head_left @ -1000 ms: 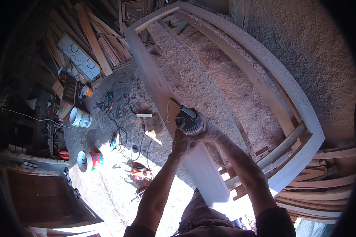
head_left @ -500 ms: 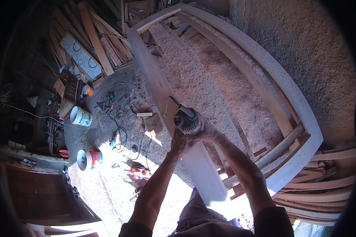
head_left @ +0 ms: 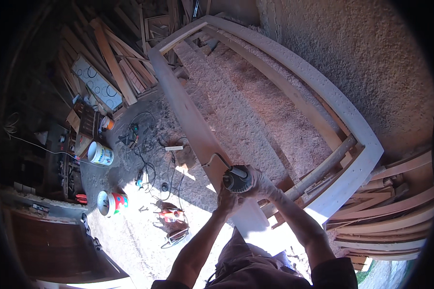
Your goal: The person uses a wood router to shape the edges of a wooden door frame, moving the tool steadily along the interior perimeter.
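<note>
My left hand (head_left: 229, 199) and my right hand (head_left: 262, 186) close around opposite sides of a corded power tool (head_left: 237, 179). Its round dark top with vents faces up, and a cord curves away from it. The tool is over the broad wooden board (head_left: 192, 114) along the left side of a large frame, toward the board's near end. My hands and the tool body hide its underside, so contact with the wood cannot be seen. The frame's far side is a curved pale rail (head_left: 318, 77) dotted with small marks.
Curved wooden pieces (head_left: 395, 207) are stacked at right, below a rough wall (head_left: 342, 38). Planks (head_left: 112, 62) lean at the far left. Buckets (head_left: 101, 153), tangled cords (head_left: 152, 168) and a red power tool (head_left: 171, 215) lie on the floor to my left.
Both hands and the tool have come nearer to me along the board, toward its near end. The view has shifted slightly, and my grip stays closed.
</note>
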### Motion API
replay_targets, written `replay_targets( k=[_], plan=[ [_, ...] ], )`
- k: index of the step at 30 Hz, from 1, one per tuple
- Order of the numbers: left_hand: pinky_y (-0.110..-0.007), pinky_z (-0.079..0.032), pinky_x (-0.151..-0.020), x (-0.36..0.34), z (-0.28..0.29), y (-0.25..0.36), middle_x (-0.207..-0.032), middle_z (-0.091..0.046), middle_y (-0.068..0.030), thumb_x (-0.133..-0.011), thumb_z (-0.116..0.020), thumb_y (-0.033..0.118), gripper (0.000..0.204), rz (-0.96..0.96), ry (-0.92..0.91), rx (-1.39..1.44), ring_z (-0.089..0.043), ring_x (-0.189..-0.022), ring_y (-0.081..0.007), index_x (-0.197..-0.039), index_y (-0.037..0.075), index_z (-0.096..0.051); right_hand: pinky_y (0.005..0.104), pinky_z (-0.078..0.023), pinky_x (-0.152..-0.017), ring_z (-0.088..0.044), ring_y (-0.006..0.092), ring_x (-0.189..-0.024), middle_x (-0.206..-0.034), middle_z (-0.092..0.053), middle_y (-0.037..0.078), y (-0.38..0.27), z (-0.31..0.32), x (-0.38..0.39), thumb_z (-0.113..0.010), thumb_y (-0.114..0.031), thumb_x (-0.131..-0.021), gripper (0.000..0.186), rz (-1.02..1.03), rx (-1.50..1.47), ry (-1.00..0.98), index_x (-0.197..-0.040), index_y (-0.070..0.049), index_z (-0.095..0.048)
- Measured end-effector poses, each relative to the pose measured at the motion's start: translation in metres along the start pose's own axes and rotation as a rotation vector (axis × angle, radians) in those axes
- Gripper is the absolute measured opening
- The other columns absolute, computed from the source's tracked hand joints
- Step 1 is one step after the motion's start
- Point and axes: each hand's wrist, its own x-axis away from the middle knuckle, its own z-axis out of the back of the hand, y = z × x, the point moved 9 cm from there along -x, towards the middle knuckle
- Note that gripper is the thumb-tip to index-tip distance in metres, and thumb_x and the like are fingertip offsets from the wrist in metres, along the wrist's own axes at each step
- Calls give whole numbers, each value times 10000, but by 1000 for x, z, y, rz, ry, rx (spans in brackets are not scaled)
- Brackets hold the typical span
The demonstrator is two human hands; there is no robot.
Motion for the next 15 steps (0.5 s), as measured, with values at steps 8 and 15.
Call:
replay_targets(
  k=[8, 15],
  plan=[
    [-420, -468, -1163, 58, -35, 29, -1505, -565, -116, -915, -790, 254, 728, -207, -20, -670, -582, -1355, -286, -1548, 131, -453, 429, -553, -1031, -691, 337, -1168, -1269, -678, 130, -20, 4, 62, -1002, -339, -603, 889, 44, 115, 30, -1345, -112, -568],
    [-453, -408, -1199, 68, -39, 37, -1532, -530, -132, -900, -797, 270, 739, -241, -56, -768, -496, -1419, -344, -1552, 155, -469, 432, -550, -1043, -689, 331, -1172, -1257, -680, 121, -12, -2, 68, -1013, -345, -571, 925, 1, 122, -10, -1351, -129, -565]
  ],
)
